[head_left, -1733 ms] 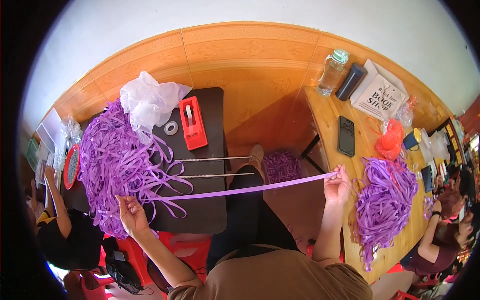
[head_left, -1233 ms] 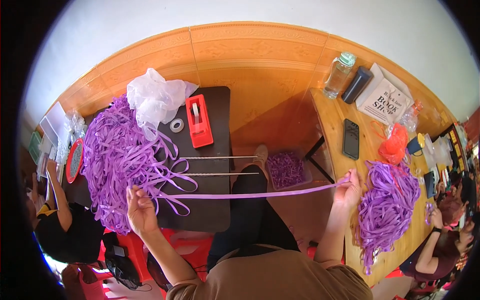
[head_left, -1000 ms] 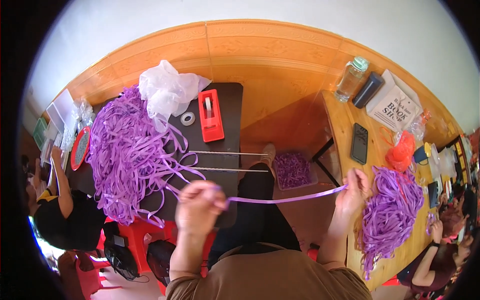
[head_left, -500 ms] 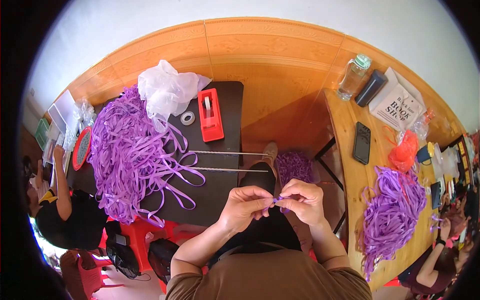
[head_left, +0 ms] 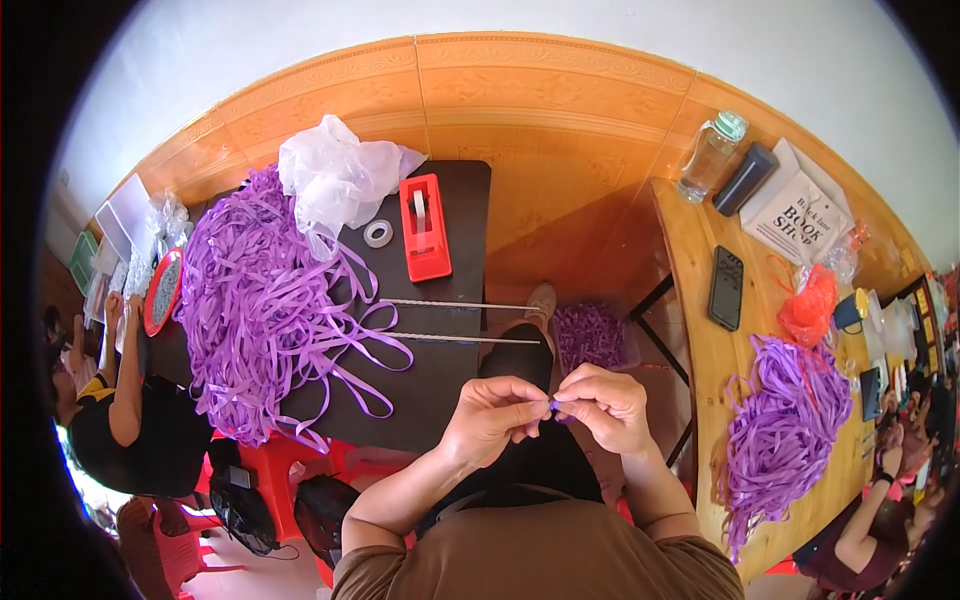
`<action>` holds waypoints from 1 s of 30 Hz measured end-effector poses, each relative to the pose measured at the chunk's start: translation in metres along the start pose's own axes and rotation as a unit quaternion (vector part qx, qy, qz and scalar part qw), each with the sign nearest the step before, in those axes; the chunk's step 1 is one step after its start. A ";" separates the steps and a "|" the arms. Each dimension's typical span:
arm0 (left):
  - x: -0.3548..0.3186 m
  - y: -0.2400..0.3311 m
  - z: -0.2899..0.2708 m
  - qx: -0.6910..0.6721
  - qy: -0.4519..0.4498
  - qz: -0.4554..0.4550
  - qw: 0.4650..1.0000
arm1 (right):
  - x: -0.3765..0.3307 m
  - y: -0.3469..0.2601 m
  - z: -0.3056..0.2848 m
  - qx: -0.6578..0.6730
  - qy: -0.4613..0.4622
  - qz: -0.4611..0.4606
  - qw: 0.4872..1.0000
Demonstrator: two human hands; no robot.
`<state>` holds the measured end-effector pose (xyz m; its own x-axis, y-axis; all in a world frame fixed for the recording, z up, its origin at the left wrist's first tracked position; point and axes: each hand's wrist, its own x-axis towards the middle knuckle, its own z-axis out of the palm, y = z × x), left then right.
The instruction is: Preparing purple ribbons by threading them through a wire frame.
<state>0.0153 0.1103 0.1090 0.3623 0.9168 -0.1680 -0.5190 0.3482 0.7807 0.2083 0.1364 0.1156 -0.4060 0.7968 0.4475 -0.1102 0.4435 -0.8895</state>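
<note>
In front of my lap, my left hand [head_left: 492, 418] and my right hand [head_left: 610, 408] meet fingertip to fingertip. Between them they pinch a small piece of purple ribbon [head_left: 554, 405], mostly covered by the fingers. Both hands are closed on it. A large tangled heap of purple ribbon [head_left: 250, 310] lies on the dark table to my left, with loops trailing over the tabletop. Two thin rods [head_left: 470, 340] stick out from that table's right edge, beyond my hands. Below, between the tables, a container holds many small purple pieces [head_left: 592, 332].
On the dark table [head_left: 440, 390] are a red tape dispenser [head_left: 426, 240], a tape roll [head_left: 378, 233] and a white plastic bag [head_left: 335, 175]. The wooden table at right holds another ribbon heap [head_left: 790, 430], a phone [head_left: 726, 288], a bottle [head_left: 708, 160] and a red bag [head_left: 808, 305]. People sit at both sides.
My hands stay almost in place; the fingers have shifted slightly round the ribbon piece. At far left, a co-worker's second arm has come into sight beside the red-rimmed tray.
</note>
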 end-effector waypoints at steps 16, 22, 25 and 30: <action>-0.001 0.001 0.007 0.007 0.021 0.071 0.997 | 0.001 0.004 0.000 0.028 0.049 0.021 0.998; -0.002 0.007 -0.002 0.079 -0.024 -0.054 0.995 | 0.005 0.010 -0.027 -0.288 0.060 -0.134 0.946; -0.004 -0.001 -0.003 0.087 -0.071 -0.127 0.986 | 0.005 0.015 -0.026 -0.411 0.080 -0.197 0.886; -0.002 -0.002 -0.002 0.038 -0.120 -0.133 0.983 | -0.007 0.043 -0.020 -0.495 0.128 -0.205 0.834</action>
<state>0.0136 0.1081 0.1066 0.6552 0.7189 -0.2321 -0.3255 0.5460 0.7720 0.2249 0.1583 0.0756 -0.2973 0.4998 0.8135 0.6632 0.7211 -0.2006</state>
